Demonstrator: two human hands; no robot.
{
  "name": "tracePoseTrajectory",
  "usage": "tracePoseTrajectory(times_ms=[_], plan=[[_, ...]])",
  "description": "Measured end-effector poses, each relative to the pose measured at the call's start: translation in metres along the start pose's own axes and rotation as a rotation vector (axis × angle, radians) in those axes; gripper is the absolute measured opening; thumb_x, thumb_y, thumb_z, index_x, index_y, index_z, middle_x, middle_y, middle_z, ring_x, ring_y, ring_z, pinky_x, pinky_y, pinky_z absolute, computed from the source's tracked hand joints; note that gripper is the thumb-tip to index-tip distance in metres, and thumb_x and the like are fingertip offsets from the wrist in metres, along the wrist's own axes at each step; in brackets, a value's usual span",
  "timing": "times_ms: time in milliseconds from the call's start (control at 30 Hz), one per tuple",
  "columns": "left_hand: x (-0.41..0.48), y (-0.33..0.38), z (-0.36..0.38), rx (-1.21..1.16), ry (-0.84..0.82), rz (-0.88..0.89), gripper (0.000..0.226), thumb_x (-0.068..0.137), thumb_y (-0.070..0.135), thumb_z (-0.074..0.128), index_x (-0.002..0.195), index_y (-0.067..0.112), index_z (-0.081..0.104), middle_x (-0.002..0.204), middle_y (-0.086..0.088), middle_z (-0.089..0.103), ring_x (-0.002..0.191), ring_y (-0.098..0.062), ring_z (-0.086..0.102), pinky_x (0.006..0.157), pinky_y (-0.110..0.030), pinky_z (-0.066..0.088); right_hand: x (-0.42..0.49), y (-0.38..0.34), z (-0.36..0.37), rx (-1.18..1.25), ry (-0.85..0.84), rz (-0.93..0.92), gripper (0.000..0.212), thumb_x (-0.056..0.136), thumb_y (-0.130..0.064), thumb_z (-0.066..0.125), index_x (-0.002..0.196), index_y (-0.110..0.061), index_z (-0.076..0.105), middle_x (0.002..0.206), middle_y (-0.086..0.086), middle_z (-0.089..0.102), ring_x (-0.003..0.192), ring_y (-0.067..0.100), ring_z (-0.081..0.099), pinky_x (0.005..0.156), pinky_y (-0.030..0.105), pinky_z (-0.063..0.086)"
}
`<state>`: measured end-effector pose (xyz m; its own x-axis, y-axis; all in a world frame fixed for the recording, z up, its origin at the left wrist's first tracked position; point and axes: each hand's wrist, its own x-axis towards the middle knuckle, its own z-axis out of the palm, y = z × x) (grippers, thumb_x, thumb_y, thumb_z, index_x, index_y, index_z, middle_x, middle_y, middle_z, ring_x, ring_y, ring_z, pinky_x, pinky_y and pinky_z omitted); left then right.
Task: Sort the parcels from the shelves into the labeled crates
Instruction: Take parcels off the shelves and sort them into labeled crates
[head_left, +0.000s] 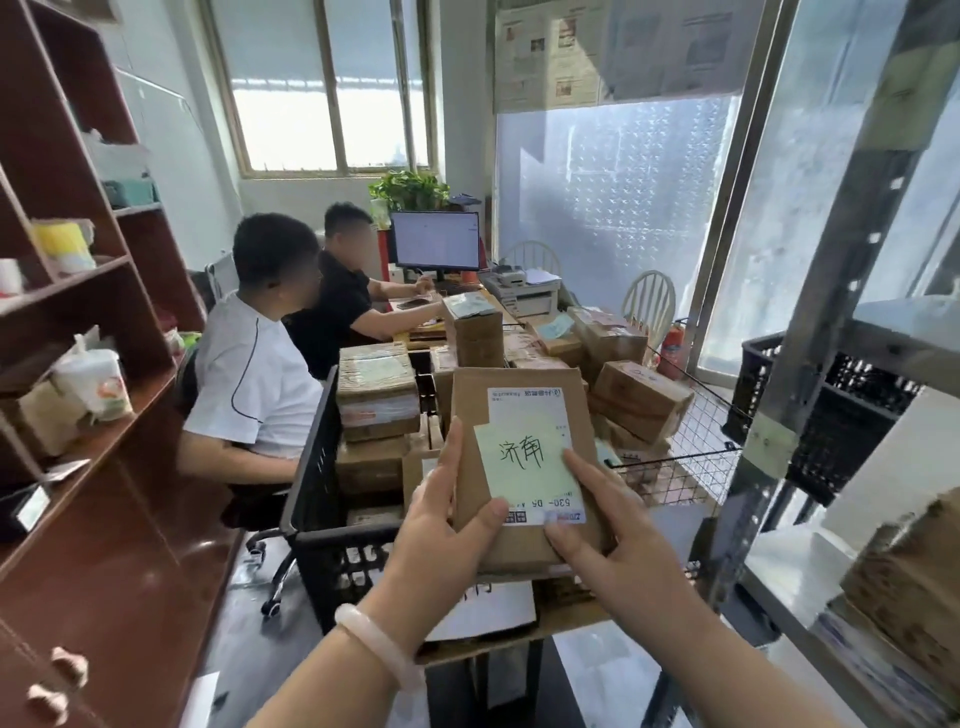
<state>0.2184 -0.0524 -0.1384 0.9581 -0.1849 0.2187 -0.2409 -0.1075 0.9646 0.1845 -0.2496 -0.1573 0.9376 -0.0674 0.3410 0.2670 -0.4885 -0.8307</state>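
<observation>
Parcel (470, 400) gripped at its lower edge by left hand (447, 525) & right hand (618, 545), over the black crate (311, 457) of boxes (376, 384). Read green note (519, 462) w/ thumbs clear, then match the crate label, prob. hidden below.

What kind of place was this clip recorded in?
Probably a small courier or parcel-sorting office. Taped brown cardboard boxes fill a black plastic crate, the left hand and right hand hold a flat brown cardboard parcel bearing a shipping label, and two people sit by a black computer monitor.
</observation>
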Motion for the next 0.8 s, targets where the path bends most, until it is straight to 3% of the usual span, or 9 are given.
tracePoseTrajectory(times_ms=[133,233,300,367,500,633,733,800], plan=[[0.043,-0.007,-0.048,0.122,-0.015,-0.01,0.078,0.087,0.033,0.071,0.132,0.071,0.019,0.139,0.011,0.036,0.122,-0.009,0.047,0.097,-0.035,0.053,0.053,-0.008,0.039,0.01,-0.052,-0.026,0.071,0.079,-0.051,0.071,0.133,-0.071,0.029,0.147,-0.02,0.031,0.132,-0.002,0.032,0.092,0.007,0.042],[0.069,-0.018,-0.081,0.196,0.003,-0.042,0.083,0.084,0.035,0.075,0.132,0.07,0.016,0.139,0.01,0.032,0.125,-0.011,0.043,0.104,-0.038,0.048,0.09,-0.013,0.068,-0.011,-0.097,-0.006,0.073,0.083,-0.043,0.073,0.139,-0.061,0.031,0.147,-0.018,0.03,0.132,-0.003,0.03,0.102,0.015,0.038],[0.084,-0.028,-0.103,0.225,0.021,-0.068,0.08,0.085,0.037,0.073,0.134,0.068,0.018,0.139,0.01,0.033,0.124,-0.012,0.043,0.104,-0.04,0.047,0.111,-0.014,0.088,0.005,-0.131,0.006,0.073,0.084,-0.041,0.073,0.142,-0.054,0.031,0.142,-0.02,0.034,0.118,-0.022,0.031,0.086,-0.001,0.037],[0.097,-0.037,-0.124,0.237,0.027,-0.108,0.078,0.085,0.038,0.073,0.138,0.063,0.022,0.139,0.009,0.036,0.123,-0.014,0.045,0.103,-0.042,0.048,0.129,-0.014,0.108,0.03,-0.172,0.04,0.072,0.085,-0.042,0.072,0.143,-0.051,0.032,0.137,-0.024,0.036,0.112,-0.027,0.033,0.075,-0.004,0.038],[0.12,-0.056,-0.157,0.283,0.007,-0.181,0.08,0.084,0.038,0.074,0.146,0.053,0.026,0.142,0.005,0.04,0.124,-0.018,0.049,0.103,-0.042,0.047,0.153,-0.012,0.142,0.066,-0.249,0.125,0.068,0.085,-0.047,0.07,0.143,-0.052,0.034,0.13,-0.029,0.039,0.112,-0.013,0.044,0.078,0.006,0.047],[0.13,-0.075,-0.173,0.424,-0.04,-0.295,0.083,0.085,0.046,0.071,0.149,0.05,0.019,0.146,0.002,0.038,0.122,-0.015,0.043,0.103,-0.031,0.038,0.161,-0.002,0.165,0.054,-0.332,0.205,0.067,0.085,-0.046,0.07,0.144,-0.048,0.036,0.138,-0.016,0.045,0.119,0.003,0.05,0.097,0.025,0.051],[0.133,-0.082,-0.176,0.476,-0.074,-0.352,0.087,0.084,0.047,0.071,0.152,0.047,0.016,0.148,0.003,0.034,0.113,-0.009,0.038,0.095,-0.026,0.034,0.163,0.005,0.172,0.026,-0.393,0.21,0.066,0.086,-0.046,0.069,0.142,-0.049,0.035,0.139,-0.017,0.043,0.117,-0.005,0.046,0.09,0.013,0.047],[0.135,-0.084,-0.179,0.494,-0.074,-0.342,0.09,0.083,0.046,0.073,0.153,0.045,0.016,0.15,0.003,0.034,0.112,-0.008,0.036,0.096,-0.024,0.033,0.167,0.006,0.174,0.004,-0.418,0.208,0.066,0.087,-0.047,0.068,0.143,-0.049,0.033,0.14,-0.017,0.041,0.118,-0.005,0.044,0.091,0.013,0.046]])
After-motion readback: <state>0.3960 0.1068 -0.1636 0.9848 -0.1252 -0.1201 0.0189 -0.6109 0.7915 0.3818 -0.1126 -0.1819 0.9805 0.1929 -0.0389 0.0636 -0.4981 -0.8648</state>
